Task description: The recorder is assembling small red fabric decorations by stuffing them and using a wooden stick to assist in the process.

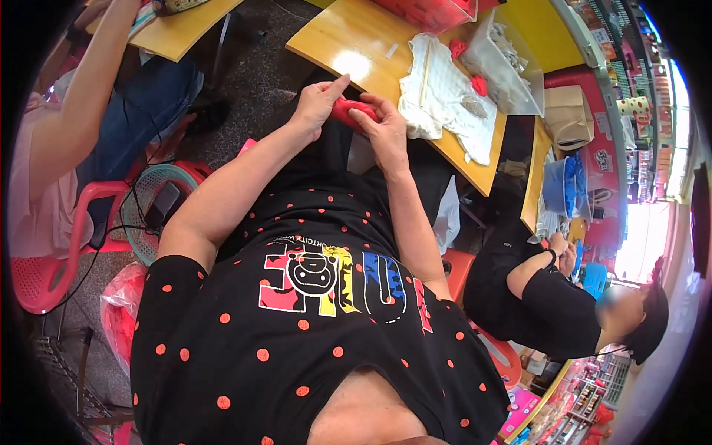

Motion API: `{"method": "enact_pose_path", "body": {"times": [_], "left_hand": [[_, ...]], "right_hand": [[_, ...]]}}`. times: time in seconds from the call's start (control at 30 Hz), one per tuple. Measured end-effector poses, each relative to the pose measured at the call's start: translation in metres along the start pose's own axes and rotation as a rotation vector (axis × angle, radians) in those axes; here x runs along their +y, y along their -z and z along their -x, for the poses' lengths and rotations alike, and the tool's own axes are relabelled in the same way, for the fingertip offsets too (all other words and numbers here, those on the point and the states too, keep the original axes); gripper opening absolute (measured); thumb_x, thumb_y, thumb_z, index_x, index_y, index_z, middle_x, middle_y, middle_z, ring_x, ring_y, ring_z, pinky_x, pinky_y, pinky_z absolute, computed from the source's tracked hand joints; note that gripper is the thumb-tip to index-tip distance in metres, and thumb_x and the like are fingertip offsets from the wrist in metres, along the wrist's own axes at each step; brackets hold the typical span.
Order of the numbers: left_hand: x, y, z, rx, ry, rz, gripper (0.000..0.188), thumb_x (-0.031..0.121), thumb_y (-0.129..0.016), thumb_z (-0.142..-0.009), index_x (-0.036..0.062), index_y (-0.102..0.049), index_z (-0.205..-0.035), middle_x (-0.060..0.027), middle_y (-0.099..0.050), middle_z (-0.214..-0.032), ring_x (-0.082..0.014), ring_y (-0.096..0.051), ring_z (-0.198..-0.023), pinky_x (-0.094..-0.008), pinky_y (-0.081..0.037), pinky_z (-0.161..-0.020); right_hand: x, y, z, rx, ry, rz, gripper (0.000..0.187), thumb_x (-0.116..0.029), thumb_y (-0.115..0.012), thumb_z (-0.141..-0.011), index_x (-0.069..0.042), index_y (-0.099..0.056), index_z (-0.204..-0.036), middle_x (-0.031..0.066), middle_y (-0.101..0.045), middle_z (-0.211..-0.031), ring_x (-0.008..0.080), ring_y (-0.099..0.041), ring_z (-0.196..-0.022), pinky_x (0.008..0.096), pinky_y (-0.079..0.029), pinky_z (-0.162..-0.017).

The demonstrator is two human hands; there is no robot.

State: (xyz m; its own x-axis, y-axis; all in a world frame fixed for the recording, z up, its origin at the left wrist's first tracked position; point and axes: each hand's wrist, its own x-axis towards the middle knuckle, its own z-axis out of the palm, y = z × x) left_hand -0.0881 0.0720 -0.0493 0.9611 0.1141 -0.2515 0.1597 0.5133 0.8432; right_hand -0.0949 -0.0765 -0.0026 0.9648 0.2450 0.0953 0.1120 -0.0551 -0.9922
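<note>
Between my two hands, just off the near edge of the wooden table, is a small piece of bunched red cloth. My left hand pinches its left end, with the fingers closed. Around its right side curls my right hand, the thumb lying on the cloth. Part of the cloth is hidden by the fingers, and its exact kind does not show. To the right of my right hand, white cloth lies spread on the table. Two small red cloth pieces lie by its far right edge.
A clear plastic bin of pale items and a red crate stand at the table's far side. At right, a co-worker in black sits by a blue tub. Another person's arm is at left, near a green basket.
</note>
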Motion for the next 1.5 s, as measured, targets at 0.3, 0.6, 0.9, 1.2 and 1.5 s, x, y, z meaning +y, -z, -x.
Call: {"method": "enact_pose_path", "body": {"times": [0.3,0.6,0.9,1.2,1.5], "left_hand": [[0.003,0.017,-0.005,0.092,0.151,0.322,0.041,0.047,-0.043,-0.094,0.0095,-0.059,-0.087,-0.0030,-0.059,-0.079,-0.0143,-0.057,-0.070,-0.0286,-0.047,-0.065],[0.003,0.014,-0.004,0.110,0.192,0.312,0.034,0.039,-0.047,-0.094,0.0081,-0.060,-0.086,-0.0031,-0.059,-0.078,-0.0147,-0.057,-0.069,-0.0290,-0.048,-0.064],[0.012,0.000,0.007,0.136,-0.091,0.025,0.014,0.021,-0.059,-0.088,0.0073,-0.059,-0.093,-0.0028,-0.057,-0.084,-0.0139,-0.057,-0.079,-0.0267,-0.046,-0.070],[0.012,-0.017,0.022,0.042,-0.789,-0.585,0.040,0.004,-0.069,-0.076,0.0031,-0.052,-0.112,-0.0096,-0.059,-0.104,-0.0239,-0.058,-0.097,-0.0332,-0.047,-0.086],[0.014,-0.005,0.012,-0.308,0.009,0.357,0.029,0.010,-0.062,-0.087,0.0060,-0.053,-0.114,-0.0053,-0.061,-0.107,-0.0143,-0.059,-0.096,-0.0346,-0.048,-0.087]], "right_hand": [[-0.064,0.043,-0.055,-0.214,0.007,-0.599,0.018,-0.011,-0.068,-0.080,0.000,-0.066,-0.094,0.0073,-0.067,-0.083,0.0141,-0.063,-0.074,0.0261,-0.050,-0.067],[-0.021,0.059,-0.090,0.014,-0.039,-0.482,0.018,-0.013,-0.072,-0.072,0.001,-0.068,-0.083,0.0124,-0.068,-0.076,0.0213,-0.067,-0.074,0.0304,-0.052,-0.069],[-0.005,0.047,-0.086,0.056,0.138,0.376,0.023,-0.010,-0.068,-0.074,0.000,-0.064,-0.095,0.0193,-0.066,-0.085,0.0254,-0.066,-0.078,0.0332,-0.051,-0.072],[-0.041,0.005,-0.037,-0.193,0.056,0.120,0.030,-0.013,-0.064,-0.085,0.005,-0.058,-0.108,0.0081,-0.067,-0.088,0.0131,-0.063,-0.079,0.0242,-0.049,-0.074],[-0.024,0.022,-0.023,-0.155,-0.036,0.283,0.035,-0.016,-0.071,-0.079,0.001,-0.064,-0.109,0.0054,-0.067,-0.085,0.0085,-0.061,-0.076,0.0220,-0.049,-0.066]]}}
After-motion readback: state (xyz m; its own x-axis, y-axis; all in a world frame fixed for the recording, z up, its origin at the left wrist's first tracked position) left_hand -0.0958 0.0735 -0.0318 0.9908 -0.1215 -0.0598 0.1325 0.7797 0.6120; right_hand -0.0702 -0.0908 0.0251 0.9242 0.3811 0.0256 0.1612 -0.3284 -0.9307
